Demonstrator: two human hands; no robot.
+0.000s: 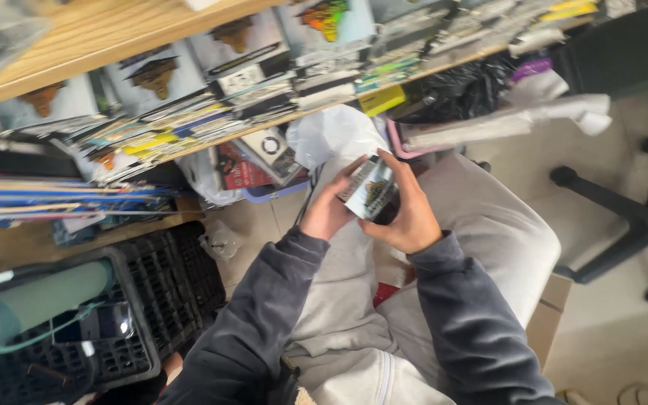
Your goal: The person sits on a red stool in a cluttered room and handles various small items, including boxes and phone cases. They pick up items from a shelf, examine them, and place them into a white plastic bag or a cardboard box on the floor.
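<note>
Dark grey sleeves fill the bottom of my view, running up from the lower edge over pale grey trousers to both hands. My left hand (327, 212) and my right hand (408, 212) meet above the knees and together grasp a small flat packet (370, 190), silvery with a dark and gold picture on its face. The left hand's fingers curl round its near left edge; the right hand's fingers wrap over its top and right side (thumb hidden behind the packet, so I cannot tell how it presses). The packet is tilted, held in the air and touching nothing but the hands.

Just beyond it a white plastic bag (333, 135) bulges under the front edge of a wooden shelf (76, 34). Along that shelf lie overlapping rows of similar flat packets (189, 124), blurred. Below them a blue tub (275, 191) holds more packs. At the lower left corner stands a black slatted crate (166, 277) with a green roll (46, 296) lying in it. Well apart at the right edge, a black chair base (639, 217) stands on the pale floor.
</note>
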